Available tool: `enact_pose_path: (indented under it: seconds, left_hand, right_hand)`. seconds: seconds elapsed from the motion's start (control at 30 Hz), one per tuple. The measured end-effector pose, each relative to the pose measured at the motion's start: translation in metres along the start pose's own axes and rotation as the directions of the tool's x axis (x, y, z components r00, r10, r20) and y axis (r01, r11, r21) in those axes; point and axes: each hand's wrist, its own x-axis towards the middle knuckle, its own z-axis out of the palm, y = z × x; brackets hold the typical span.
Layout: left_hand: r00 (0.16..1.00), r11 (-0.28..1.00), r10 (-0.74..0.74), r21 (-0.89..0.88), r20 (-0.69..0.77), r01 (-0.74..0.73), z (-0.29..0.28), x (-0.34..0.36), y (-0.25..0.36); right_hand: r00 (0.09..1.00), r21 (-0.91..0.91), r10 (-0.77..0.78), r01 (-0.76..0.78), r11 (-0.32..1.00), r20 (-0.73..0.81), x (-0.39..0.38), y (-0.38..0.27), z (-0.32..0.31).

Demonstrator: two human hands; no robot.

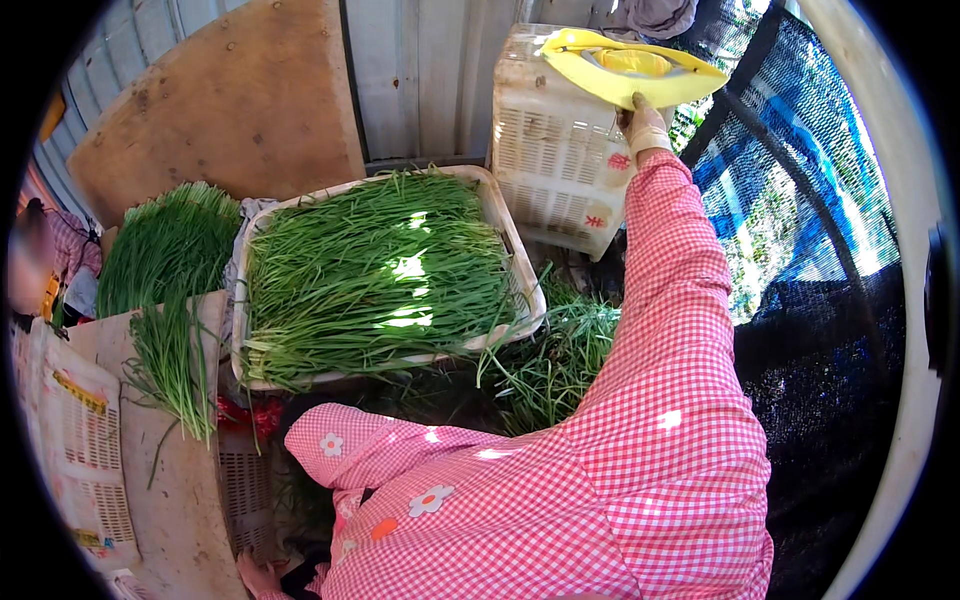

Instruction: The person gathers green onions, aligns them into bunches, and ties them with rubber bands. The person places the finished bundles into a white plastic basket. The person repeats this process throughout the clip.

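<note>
My right arm reaches far forward. My right hand [643, 122], with a pale band around the wrist, is closed on the near edge of a wide, flat yellow oval piece [585, 72] shaped like a hat brim. This yellow piece is above a white crate [545, 140] standing on end; whether they touch I cannot tell. At the lower left, my left hand [260, 577] is partly in view, fingers stretched out beside the slotted crate [247, 490] under a wooden board [165, 470]. Nearer the middle, long green leafy stalks [370, 270] fill a white plastic basket [530, 285].
A loose bunch of green stalks [172, 360] hangs over the board's edge. A larger bundle [170, 245] stands behind it, with more stalks [560, 350] right of the basket. A plywood sheet [230, 100] leans at the back. Dark netting [820, 340] hangs right. Another person [72, 245] is far left.
</note>
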Motion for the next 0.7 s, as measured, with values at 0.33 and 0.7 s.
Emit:
enact_pose_path:
  seconds: [0.33,0.7]
  left_hand:
    - [0.981,0.977,-0.175,-0.109,0.084,0.184,-0.037,-0.009,0.048]
    - [0.930,0.928,-0.047,-0.361,-0.363,-0.095,-0.048,0.050,0.093]
  right_hand:
    - [0.262,-0.414,-0.575,0.898,-0.149,0.775,-0.112,-0.066,0.095]
    - [0.206,-0.137,-0.520,0.976,0.168,0.829,-0.182,-0.031,0.099]
